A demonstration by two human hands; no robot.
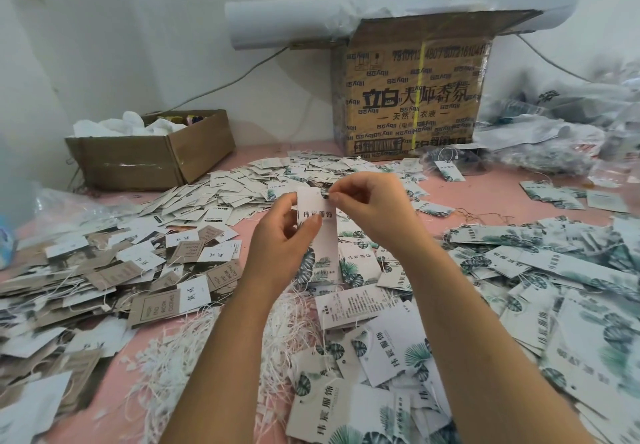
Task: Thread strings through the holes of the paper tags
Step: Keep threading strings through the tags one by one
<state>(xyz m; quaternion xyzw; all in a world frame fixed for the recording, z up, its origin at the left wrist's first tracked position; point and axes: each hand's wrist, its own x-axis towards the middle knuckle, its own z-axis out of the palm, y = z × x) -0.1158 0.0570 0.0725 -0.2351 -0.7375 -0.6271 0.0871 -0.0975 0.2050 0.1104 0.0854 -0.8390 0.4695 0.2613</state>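
Pinching the top corner of an upright paper tag (323,242), the fingers (341,191) of the right hand (370,208) are pressed together; whether a string is caught between them cannot be told. The tag's middle is gripped by the left hand (280,239), thumb in front. Below the fingers, loose white strings (162,364) are strewn on the pink desk (485,194). Leaf-printed tags (540,270) are heaped right of the fingers, brown and white tags (104,270) left. Beyond the fingers a printed carton (412,97) is stood, with an open box (149,156) farther left.

Home workshop: tag heaps (554,270), cartons (412,97)
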